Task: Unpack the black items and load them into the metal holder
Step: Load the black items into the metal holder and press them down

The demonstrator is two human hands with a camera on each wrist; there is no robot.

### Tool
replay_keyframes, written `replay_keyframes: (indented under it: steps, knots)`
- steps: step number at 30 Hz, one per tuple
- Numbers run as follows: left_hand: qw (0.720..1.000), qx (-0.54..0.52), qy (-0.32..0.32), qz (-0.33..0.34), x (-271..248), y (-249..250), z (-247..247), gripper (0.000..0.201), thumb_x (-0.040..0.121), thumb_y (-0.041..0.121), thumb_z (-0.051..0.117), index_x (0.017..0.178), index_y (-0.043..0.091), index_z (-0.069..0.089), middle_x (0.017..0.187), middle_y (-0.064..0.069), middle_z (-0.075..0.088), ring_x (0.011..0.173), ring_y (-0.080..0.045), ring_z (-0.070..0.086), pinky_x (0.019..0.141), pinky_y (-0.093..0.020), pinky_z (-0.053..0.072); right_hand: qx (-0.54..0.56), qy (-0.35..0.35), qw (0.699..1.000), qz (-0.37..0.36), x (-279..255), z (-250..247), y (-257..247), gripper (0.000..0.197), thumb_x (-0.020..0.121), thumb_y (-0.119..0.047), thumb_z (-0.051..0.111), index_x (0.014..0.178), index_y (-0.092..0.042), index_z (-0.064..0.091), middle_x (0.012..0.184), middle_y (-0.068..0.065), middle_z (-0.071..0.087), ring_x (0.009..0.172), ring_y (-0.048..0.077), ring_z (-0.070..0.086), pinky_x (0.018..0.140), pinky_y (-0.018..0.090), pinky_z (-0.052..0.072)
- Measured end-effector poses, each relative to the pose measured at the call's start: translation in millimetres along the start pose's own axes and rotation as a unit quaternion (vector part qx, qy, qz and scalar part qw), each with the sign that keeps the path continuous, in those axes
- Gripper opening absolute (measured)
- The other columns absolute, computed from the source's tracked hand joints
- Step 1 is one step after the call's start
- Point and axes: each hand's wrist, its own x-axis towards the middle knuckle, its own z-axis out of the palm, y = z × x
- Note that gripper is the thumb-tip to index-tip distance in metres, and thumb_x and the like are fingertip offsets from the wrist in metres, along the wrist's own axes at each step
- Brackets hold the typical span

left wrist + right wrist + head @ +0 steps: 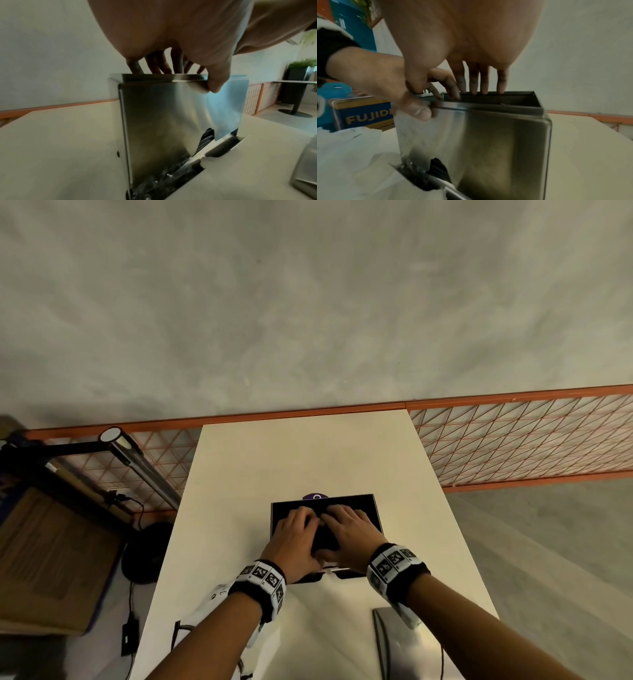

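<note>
The metal holder (377, 514) stands upright on the white table (308, 453), open at the top. My left hand (296, 527) and right hand (349, 525) both reach into that opening side by side, fingers spread over its dark inside. The left thumb (216, 82) lies on the holder's front wall (171, 115). In the right wrist view my right fingers (484, 83) point straight down past the rim of the holder (496, 135). Black items (205, 139) show in the bottom slot, some in crinkled clear wrap (163, 180). What the fingertips touch inside is hidden.
A flat metal piece (394, 642) lies on the table at the near right. White wrapping (351, 148) lies near the holder's left. A purple object (317, 496) peeks out behind the holder. A cardboard box (51, 559) and a lamp tube (137, 463) sit off the table's left.
</note>
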Motion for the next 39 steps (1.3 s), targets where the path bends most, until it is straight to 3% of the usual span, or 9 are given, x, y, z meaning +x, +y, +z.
replay_keyframes:
  steps: [4, 9, 13, 16, 20, 23, 27, 33, 39]
  knots:
    - [0.995, -0.019, -0.088, -0.031, -1, -3, 9, 0.091, 0.084, 0.057, 0.061, 0.158, 0.017, 0.027, 0.162, -0.006, 0.023, 0.15, -0.026, 0.025, 0.124, -0.045, 0.022, 0.002, -0.095, 0.994, 0.047, 5, 8, 2, 0.096, 0.082, -0.075, 0.045, 0.155, -0.019, 0.021, 0.163, 0.006, 0.017, 0.15, 0.028, 0.012, 0.119, 0.053, 0.014]
    - [0.992, -0.057, -0.112, -0.009, -14, 3, 7, 0.076, 0.092, 0.055, 0.06, 0.155, 0.021, 0.036, 0.159, 0.003, 0.033, 0.145, -0.02, 0.033, 0.12, -0.034, 0.027, -0.028, -0.147, 0.989, 0.011, -10, 27, 9, 0.079, 0.09, -0.069, 0.04, 0.153, -0.022, 0.028, 0.158, 0.004, 0.029, 0.144, 0.027, 0.029, 0.114, 0.049, 0.027]
    - [0.991, -0.135, -0.009, -0.021, -26, -11, -14, 0.064, 0.094, 0.062, 0.052, 0.14, 0.018, 0.058, 0.137, 0.005, 0.051, 0.128, -0.015, 0.048, 0.108, -0.03, 0.041, 0.087, 0.03, 0.996, 0.01, -16, 8, 23, 0.061, 0.092, -0.065, 0.038, 0.119, -0.017, 0.064, 0.126, 0.004, 0.058, 0.115, 0.025, 0.055, 0.096, 0.043, 0.046]
    - [0.981, -0.091, 0.088, -0.147, -24, -27, -27, 0.046, 0.099, 0.047, 0.048, 0.131, 0.016, 0.057, 0.122, -0.003, 0.059, 0.113, -0.026, 0.058, 0.089, -0.041, 0.051, 0.084, 0.16, 0.974, 0.137, -18, -9, 43, 0.032, 0.093, -0.039, 0.049, 0.108, -0.014, 0.061, 0.111, 0.007, 0.055, 0.101, 0.029, 0.055, 0.079, 0.042, 0.05]
    - [0.94, -0.067, -0.098, -0.32, -20, -32, -31, 0.039, 0.107, 0.041, 0.039, 0.123, 0.01, 0.056, 0.122, -0.015, 0.066, 0.108, -0.038, 0.065, 0.083, -0.039, 0.049, 0.155, -0.087, 0.921, 0.347, -17, -18, 61, 0.029, 0.094, -0.03, 0.049, 0.111, -0.007, 0.054, 0.115, 0.015, 0.06, 0.101, 0.039, 0.062, 0.081, 0.042, 0.053]
    - [0.932, -0.093, -0.141, -0.322, -16, -32, -27, 0.035, 0.107, 0.03, 0.039, 0.114, 0.005, 0.063, 0.123, -0.019, 0.065, 0.11, -0.04, 0.064, 0.086, -0.039, 0.049, 0.217, -0.14, 0.904, 0.34, -11, -19, 63, 0.018, 0.092, -0.015, 0.047, 0.095, -0.002, 0.059, 0.112, 0.024, 0.065, 0.094, 0.043, 0.067, 0.082, 0.048, 0.057]
    - [0.945, -0.084, -0.077, -0.306, 8, -25, -45, 0.026, 0.105, 0.021, 0.045, 0.112, 0.002, 0.06, 0.118, -0.021, 0.066, 0.108, -0.043, 0.064, 0.082, -0.041, 0.048, 0.132, -0.071, 0.934, 0.325, 7, -39, 66, 0.027, 0.096, -0.008, 0.042, 0.112, 0.002, 0.062, 0.119, 0.025, 0.064, 0.106, 0.043, 0.062, 0.079, 0.039, 0.048]
    - [0.961, -0.048, -0.045, -0.268, -29, 0, -45, 0.026, 0.107, 0.011, 0.037, 0.125, -0.002, 0.049, 0.118, -0.02, 0.063, 0.107, -0.041, 0.064, 0.088, -0.045, 0.049, 0.079, -0.028, 0.964, 0.253, -28, -40, 61, 0.011, 0.098, -0.009, 0.04, 0.105, -0.004, 0.047, 0.104, 0.023, 0.064, 0.091, 0.043, 0.063, 0.066, 0.038, 0.04]
    - [0.919, -0.184, -0.041, -0.345, -21, -6, -33, 0.023, 0.105, 0.017, 0.037, 0.115, 0.004, 0.052, 0.121, -0.025, 0.061, 0.109, -0.045, 0.06, 0.087, -0.046, 0.049, 0.089, -0.065, 0.955, 0.277, -15, -62, 63, 0.02, 0.096, -0.009, 0.039, 0.104, -0.002, 0.056, 0.107, 0.023, 0.065, 0.094, 0.042, 0.064, 0.071, 0.039, 0.049]
